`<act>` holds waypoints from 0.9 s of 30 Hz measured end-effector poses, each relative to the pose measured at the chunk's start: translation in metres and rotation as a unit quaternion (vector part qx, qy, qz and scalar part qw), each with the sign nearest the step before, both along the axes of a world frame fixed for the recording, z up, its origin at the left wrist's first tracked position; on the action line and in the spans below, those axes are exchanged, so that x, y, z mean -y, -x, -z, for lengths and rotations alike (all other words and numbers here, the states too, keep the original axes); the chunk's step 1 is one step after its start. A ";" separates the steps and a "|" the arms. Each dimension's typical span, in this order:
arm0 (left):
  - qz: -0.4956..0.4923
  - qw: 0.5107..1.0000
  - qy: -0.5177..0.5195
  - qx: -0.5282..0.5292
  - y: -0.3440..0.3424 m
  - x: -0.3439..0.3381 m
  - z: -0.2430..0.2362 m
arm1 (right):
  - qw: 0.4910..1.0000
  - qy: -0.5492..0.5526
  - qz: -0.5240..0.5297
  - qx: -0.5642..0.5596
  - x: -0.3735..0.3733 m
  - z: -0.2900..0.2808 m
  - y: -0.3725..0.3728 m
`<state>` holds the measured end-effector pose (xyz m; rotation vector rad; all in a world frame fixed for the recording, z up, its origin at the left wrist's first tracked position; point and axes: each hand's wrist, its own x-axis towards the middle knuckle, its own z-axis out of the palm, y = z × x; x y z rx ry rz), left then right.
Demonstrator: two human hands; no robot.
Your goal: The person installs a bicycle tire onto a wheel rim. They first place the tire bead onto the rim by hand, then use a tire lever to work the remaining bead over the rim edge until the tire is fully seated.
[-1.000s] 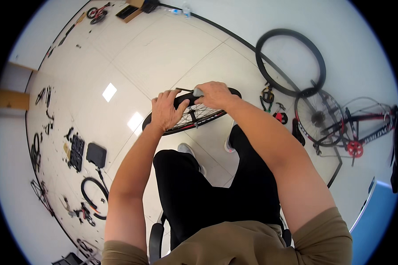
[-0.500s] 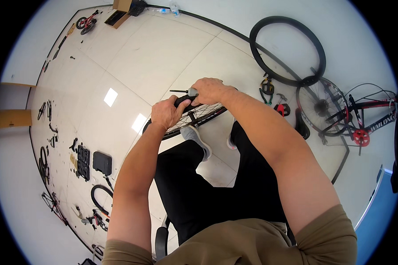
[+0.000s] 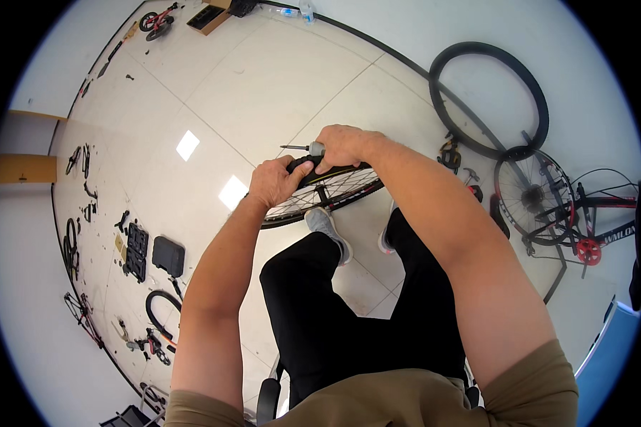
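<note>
A bicycle wheel (image 3: 355, 188) with black tire and thin spokes is held over my feet, in front of my knees. My left hand (image 3: 275, 181) is closed on the tire at the wheel's near left top, thumb pressed on the rubber. My right hand (image 3: 342, 148) is closed round a grey-handled tool (image 3: 316, 149) with a thin dark shaft pointing left, and its fingers also press on the tire beside my left thumb. The underside of both hands is hidden.
A spare tire (image 3: 488, 51) leans at the right, beside a bicycle (image 3: 587, 249) and hand tools (image 3: 449, 153). At left lie an open toolbox (image 3: 137, 249), a black case (image 3: 168, 256) and several bicycle parts (image 3: 162, 338). A cardboard box (image 3: 208, 18) stands by the far wall.
The view has shifted slightly. My left foot has come forward under the wheel. The tool's shaft shows more clearly, pointing left, and both hands remain gripping at the tire.
</note>
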<state>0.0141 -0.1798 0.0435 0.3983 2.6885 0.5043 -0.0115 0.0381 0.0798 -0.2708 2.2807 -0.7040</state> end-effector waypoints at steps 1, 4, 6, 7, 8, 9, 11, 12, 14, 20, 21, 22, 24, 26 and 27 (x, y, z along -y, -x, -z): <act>-0.002 1.000 -0.002 -0.001 0.002 -0.002 0.000 | 1.000 -0.002 0.000 0.001 -0.001 0.002 0.003; -0.008 1.000 -0.008 0.006 0.005 -0.002 0.002 | 0.999 0.002 -0.008 -0.048 -0.003 0.012 0.003; -0.015 1.000 -0.004 0.004 0.007 0.001 0.001 | 0.999 0.021 0.026 -0.033 -0.004 0.008 -0.002; -0.020 1.000 0.000 0.004 0.005 0.006 0.000 | 0.998 0.043 0.056 -0.005 -0.002 -0.004 -0.007; -0.020 1.000 -0.001 0.005 0.003 0.004 0.001 | 0.983 0.111 0.140 -0.031 -0.009 0.001 -0.012; -0.019 1.000 -0.007 0.001 0.004 0.003 0.002 | 0.957 0.178 0.222 -0.058 -0.017 0.010 -0.017; -0.030 0.999 -0.013 -0.003 0.003 0.008 0.003 | 0.901 0.249 0.342 -0.097 -0.031 0.016 -0.030; -0.035 0.999 -0.008 0.007 0.003 0.008 0.004 | 0.881 0.250 0.386 -0.113 -0.040 0.016 -0.037; -0.053 0.998 0.010 0.026 0.004 0.011 0.002 | 0.909 0.164 0.371 -0.095 -0.046 -0.011 -0.063; -0.061 0.998 -0.026 0.014 0.009 0.001 0.003 | 0.954 0.146 0.174 -0.198 -0.067 0.001 -0.131; -0.062 0.997 -0.029 0.018 0.009 0.000 0.003 | 0.960 0.137 0.148 -0.195 -0.066 -0.002 -0.135; -0.060 0.998 -0.024 0.023 0.010 0.000 0.002 | 0.965 0.129 0.123 -0.194 -0.060 -0.014 -0.136; -0.064 0.997 -0.020 0.028 0.009 0.000 0.002 | 0.973 0.097 0.082 -0.195 -0.050 -0.025 -0.134; -0.064 0.997 -0.010 0.042 0.008 -0.001 -0.003 | 0.977 0.087 0.102 -0.164 -0.037 -0.038 -0.129; -0.063 0.997 0.000 0.052 0.008 -0.003 -0.005 | 0.979 0.082 0.111 -0.149 -0.033 -0.041 -0.126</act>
